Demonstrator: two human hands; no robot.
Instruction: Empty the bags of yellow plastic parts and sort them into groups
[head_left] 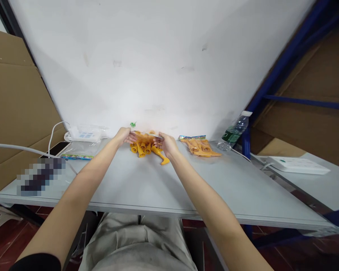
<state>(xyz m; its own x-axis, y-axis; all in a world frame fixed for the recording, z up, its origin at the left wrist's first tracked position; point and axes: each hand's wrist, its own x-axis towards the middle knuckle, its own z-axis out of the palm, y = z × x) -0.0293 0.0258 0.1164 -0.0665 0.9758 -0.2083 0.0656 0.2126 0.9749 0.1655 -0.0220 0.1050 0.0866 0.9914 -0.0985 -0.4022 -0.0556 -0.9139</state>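
A thin plastic packet (150, 134) is spanning the space between the two hands, its visible edge running roughly side to side; it is blurring into the orange around it, so I cannot tell whether anything is lying inside. The left hand (125, 136) is pinching its left end and the right hand (164, 143) its right end, each grip closing thumb and fingers on the plastic. Below the packet and toward the person, a cluster of orange horn-shaped pieces (142, 149) is lying on the desk (130, 184), several open ends facing the person. One long orange piece (159, 153) is sticking out at the cluster's right, its long axis slanting toward the person and rightward, so it is lying nearer the right hand than the left. Farther right, a bag of orange pieces (200, 147) is resting short of a leaning bottle (235, 131); leftward, a flat bag with a printed strip (77, 156) is lying well apart from the left hand
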